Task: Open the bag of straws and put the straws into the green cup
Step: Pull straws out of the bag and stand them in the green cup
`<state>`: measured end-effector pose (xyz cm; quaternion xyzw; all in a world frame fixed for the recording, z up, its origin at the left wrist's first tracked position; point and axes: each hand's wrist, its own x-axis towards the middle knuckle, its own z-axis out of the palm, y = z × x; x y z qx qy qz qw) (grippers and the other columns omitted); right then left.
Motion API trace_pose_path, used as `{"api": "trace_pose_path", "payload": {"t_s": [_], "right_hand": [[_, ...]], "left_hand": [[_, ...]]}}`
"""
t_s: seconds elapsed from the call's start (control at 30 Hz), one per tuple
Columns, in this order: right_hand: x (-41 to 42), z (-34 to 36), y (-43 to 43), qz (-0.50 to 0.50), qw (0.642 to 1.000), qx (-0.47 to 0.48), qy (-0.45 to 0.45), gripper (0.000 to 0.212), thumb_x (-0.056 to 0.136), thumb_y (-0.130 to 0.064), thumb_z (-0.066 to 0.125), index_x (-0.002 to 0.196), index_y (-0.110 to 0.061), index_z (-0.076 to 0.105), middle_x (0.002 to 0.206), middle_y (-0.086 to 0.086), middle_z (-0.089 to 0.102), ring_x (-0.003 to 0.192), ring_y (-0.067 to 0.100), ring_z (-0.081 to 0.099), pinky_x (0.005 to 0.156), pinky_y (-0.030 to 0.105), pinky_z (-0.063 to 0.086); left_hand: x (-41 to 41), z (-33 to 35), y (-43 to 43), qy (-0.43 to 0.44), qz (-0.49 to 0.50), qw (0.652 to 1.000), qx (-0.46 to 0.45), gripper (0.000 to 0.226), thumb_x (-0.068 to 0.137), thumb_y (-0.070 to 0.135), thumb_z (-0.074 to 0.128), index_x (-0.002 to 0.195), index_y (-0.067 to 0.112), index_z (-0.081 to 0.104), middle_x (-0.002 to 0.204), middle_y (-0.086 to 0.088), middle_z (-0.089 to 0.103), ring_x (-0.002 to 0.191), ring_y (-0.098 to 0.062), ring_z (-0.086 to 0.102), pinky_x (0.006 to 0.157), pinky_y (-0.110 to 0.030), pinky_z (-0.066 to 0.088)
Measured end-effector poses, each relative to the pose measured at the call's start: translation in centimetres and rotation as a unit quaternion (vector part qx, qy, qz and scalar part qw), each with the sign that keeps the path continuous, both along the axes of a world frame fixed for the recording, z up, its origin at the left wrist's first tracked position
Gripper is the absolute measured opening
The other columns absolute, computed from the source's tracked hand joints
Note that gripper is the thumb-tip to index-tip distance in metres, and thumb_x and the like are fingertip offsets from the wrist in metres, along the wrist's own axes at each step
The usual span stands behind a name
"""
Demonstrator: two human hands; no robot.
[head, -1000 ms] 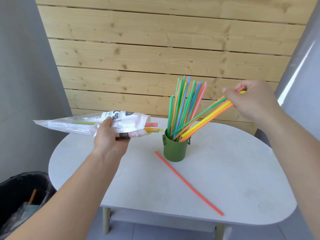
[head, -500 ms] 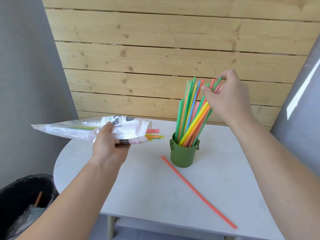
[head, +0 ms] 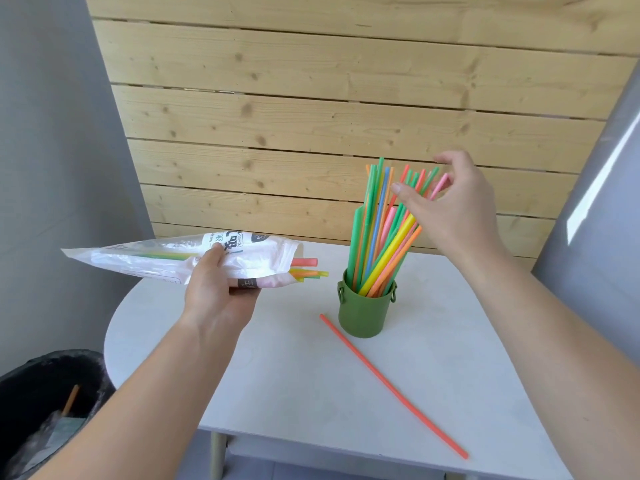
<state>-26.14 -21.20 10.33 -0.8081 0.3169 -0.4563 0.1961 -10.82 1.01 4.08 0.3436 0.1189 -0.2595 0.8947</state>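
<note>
The green cup (head: 363, 315) stands upright on the white table (head: 311, 393), packed with several coloured straws (head: 375, 233). My right hand (head: 446, 209) hovers at the tops of those straws, fingers spread and relaxed, gripping none of them. My left hand (head: 216, 292) grips the clear plastic straw bag (head: 166, 259) and holds it level to the left of the cup. A few straw ends (head: 306, 268) poke out of the bag's open mouth toward the cup. One orange straw (head: 391, 384) lies loose on the table in front of the cup.
A black-lined bin (head: 45, 407) stands on the floor at the lower left. A wooden plank wall (head: 311, 116) rises behind the table. The table's front edge runs close below the loose straw.
My right hand has swung a bundle of straws upright into the cup and let go of it, fingers opening. The left hand with the bag has stayed put.
</note>
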Motion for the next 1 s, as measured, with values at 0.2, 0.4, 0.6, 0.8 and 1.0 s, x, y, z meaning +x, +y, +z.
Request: {"api": "trace_pose_path", "payload": {"t_s": [0.2,0.4,0.6,0.8,1.0], "right_hand": [[-2.1,-0.5,0.5,-0.055,0.985,-0.059,0.153,0.061,0.088,-0.059,0.062,0.134,-0.021,0.051,0.122,0.008,0.05,0.103,0.033,0.061,0.074,0.035,0.041],[-3.3,-0.5,0.5,-0.03,0.991,-0.016,0.129,0.08,0.086,-0.061,0.062,0.152,-0.026,0.034,0.138,0.007,0.043,0.121,0.031,0.056,0.093,0.043,0.046],[-4.2,-0.3,0.1,-0.004,0.999,0.009,0.05,0.079,0.083,-0.061,0.065,0.151,-0.03,0.037,0.135,0.004,0.048,0.112,0.024,0.061,0.095,0.046,0.052],[-4.7,-1.8,1.0,-0.007,0.996,-0.057,0.073,0.063,0.089,-0.058,0.051,0.142,-0.023,0.052,0.148,0.012,0.037,0.135,0.031,0.045,0.11,0.046,0.041],[-4.8,-4.4,2.7,-0.002,0.992,-0.022,0.128,0.053,0.094,-0.044,0.06,0.143,-0.024,0.053,0.162,0.016,0.017,0.149,0.033,0.02,0.117,0.04,0.025]], "left_hand": [[-0.7,0.6,0.2,0.006,-0.002,1.0,-0.003,0.013,0.105,0.017,0.058,0.092,0.019,0.055,0.097,-0.003,0.068,0.086,-0.021,0.069,0.073,-0.036,0.055],[-0.8,1.0,0.5,-0.004,-0.014,1.0,-0.006,0.011,0.106,0.018,0.057,0.095,0.019,0.055,0.104,-0.005,0.067,0.094,-0.023,0.069,0.068,-0.035,0.053],[-0.8,1.1,0.8,-0.003,-0.013,1.0,-0.008,0.011,0.104,0.018,0.06,0.094,0.019,0.055,0.103,-0.005,0.068,0.093,-0.023,0.069,0.062,-0.035,0.053],[-0.5,0.9,0.8,-0.006,-0.011,1.0,-0.004,0.01,0.104,0.017,0.059,0.096,0.019,0.054,0.111,-0.006,0.066,0.099,-0.028,0.066,0.06,-0.029,0.049],[-0.6,0.9,0.7,-0.002,-0.022,1.0,-0.009,0.006,0.104,0.021,0.06,0.099,0.016,0.06,0.105,-0.003,0.071,0.093,-0.021,0.072,0.062,-0.032,0.056]]}}
